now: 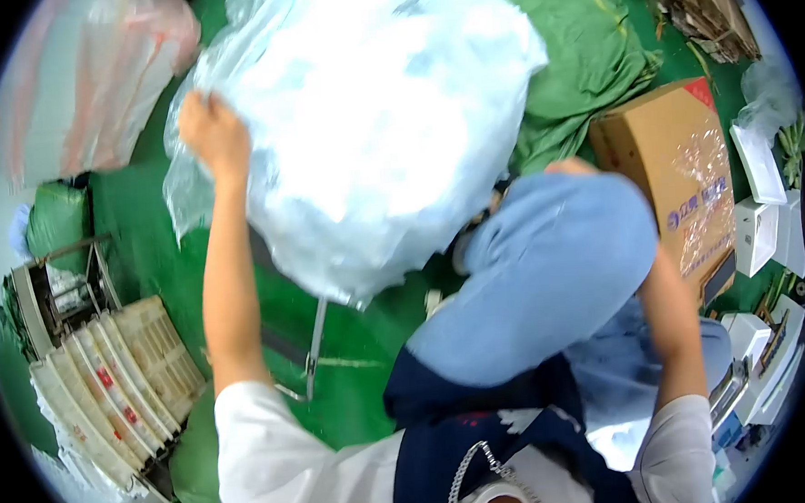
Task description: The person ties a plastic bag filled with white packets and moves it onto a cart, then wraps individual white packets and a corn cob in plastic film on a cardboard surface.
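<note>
A large, pale translucent plastic bag (387,134), bulging and brightly lit, fills the upper middle of the head view. At its left edge, my left hand (214,134) is closed on the thin plastic. My right forearm passes behind my raised knee in light blue trousers (558,271). Only a small part of my right hand (573,166) shows above that knee, near the bag's right side; its fingers are hidden. What fills the bag is too bright to make out.
A cardboard box (667,174) and a green sack (583,51) lie to the right. White foam boxes (757,237) line the far right. Stacked cream plastic trays (118,385) stand lower left, below a metal frame (37,307). Metal legs (315,347) rest on the green floor.
</note>
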`<state>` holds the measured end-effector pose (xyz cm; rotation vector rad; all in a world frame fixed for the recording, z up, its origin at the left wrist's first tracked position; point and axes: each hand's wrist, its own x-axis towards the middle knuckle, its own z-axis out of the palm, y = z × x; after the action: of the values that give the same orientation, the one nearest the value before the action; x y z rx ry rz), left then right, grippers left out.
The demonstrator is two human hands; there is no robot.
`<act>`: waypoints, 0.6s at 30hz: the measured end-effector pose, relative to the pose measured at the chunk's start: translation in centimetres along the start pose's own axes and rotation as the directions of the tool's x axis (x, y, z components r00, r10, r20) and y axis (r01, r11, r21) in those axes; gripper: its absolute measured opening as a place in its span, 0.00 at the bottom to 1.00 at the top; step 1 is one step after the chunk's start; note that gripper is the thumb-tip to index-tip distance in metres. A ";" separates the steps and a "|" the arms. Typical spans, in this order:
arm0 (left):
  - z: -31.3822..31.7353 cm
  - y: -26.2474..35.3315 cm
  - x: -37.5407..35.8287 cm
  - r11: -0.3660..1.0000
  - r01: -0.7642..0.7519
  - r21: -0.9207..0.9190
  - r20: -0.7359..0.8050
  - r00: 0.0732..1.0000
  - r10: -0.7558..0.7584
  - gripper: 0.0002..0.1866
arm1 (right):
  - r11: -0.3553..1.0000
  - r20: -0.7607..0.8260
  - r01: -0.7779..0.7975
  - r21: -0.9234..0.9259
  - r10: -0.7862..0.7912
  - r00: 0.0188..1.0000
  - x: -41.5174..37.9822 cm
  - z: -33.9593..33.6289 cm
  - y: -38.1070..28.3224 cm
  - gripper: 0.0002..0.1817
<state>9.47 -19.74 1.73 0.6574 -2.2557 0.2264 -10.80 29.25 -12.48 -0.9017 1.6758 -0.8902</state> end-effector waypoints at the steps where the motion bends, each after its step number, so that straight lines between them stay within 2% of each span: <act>1: 0.6 -0.4 -0.4 0.998 -0.027 0.054 -0.051 0.998 0.029 0.11 | 1.000 0.065 0.000 -0.004 0.001 0.998 1.4 1.1 1.6 0.12; 3: 0.7 -0.3 -1.2 0.992 0.057 0.115 -0.038 0.998 -0.053 0.13 | 1.000 0.171 0.011 0.000 -0.011 0.985 3.7 3.6 4.3 0.13; 4: 0.5 0.1 -1.6 0.984 0.051 0.171 -0.021 0.999 -0.048 0.14 | 1.000 0.213 0.024 0.012 -0.026 0.977 4.5 4.8 5.3 0.13; 6: 0.0 -0.3 -2.2 0.981 0.180 0.070 0.064 0.981 -0.185 0.13 | 0.999 0.293 0.013 0.037 -0.023 0.956 6.2 6.9 7.0 0.14; 8: -0.4 -1.4 -2.7 0.971 0.221 0.090 0.160 0.959 -0.233 0.11 | 0.998 0.341 -0.002 0.067 -0.022 0.940 7.3 9.0 7.7 0.15; 9: -0.5 -0.8 -2.5 0.975 0.199 0.103 0.163 0.963 -0.214 0.11 | 0.921 0.223 0.388 -0.034 -0.372 0.901 9.6 15.4 13.8 0.18; 11: -0.7 0.3 -1.7 0.932 0.362 0.023 0.248 0.901 -0.356 0.09 | 0.886 0.095 0.417 0.206 -0.442 0.892 7.7 11.0 9.2 0.19; 12: -0.3 0.6 -1.7 0.933 0.361 -0.012 0.230 0.909 -0.348 0.08 | 0.883 0.094 0.413 0.223 -0.441 0.893 8.0 11.8 9.3 0.19; 13: 0.2 1.6 -1.5 0.932 0.361 -0.001 0.241 0.905 -0.350 0.08 | 0.962 0.073 0.189 0.198 -0.207 0.976 8.1 13.7 10.0 0.18; 14: 0.6 2.9 -1.3 0.905 0.403 -0.134 0.260 0.896 -0.361 0.11 | 0.983 0.051 -0.048 0.175 0.040 0.998 7.6 14.7 10.1 0.18; 15: 0.2 3.4 -1.2 0.861 0.441 -0.255 0.286 0.885 -0.369 0.16 | 0.963 0.020 -0.111 0.247 0.110 0.994 6.2 12.2 8.1 0.17; 16: -0.2 0.5 -1.9 0.857 0.509 -0.084 0.350 0.820 -0.453 0.22 | 0.930 -0.005 -0.174 0.323 0.186 0.983 5.2 8.5 5.3 0.16; 17: -0.2 1.7 -1.8 0.909 0.403 -0.105 0.340 0.874 -0.348 0.19 | 0.973 -0.069 -0.150 0.174 0.164 0.984 4.5 7.0 4.8 0.14; 18: -0.1 1.2 -1.9 0.881 0.444 -0.162 0.301 0.873 -0.384 0.11 | 0.891 -0.172 -0.161 0.425 0.254 0.952 3.6 6.5 4.6 0.11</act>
<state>9.98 -18.00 0.47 1.0795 -2.2681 -0.3487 -6.08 27.29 -19.53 -0.3381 1.6490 -1.1684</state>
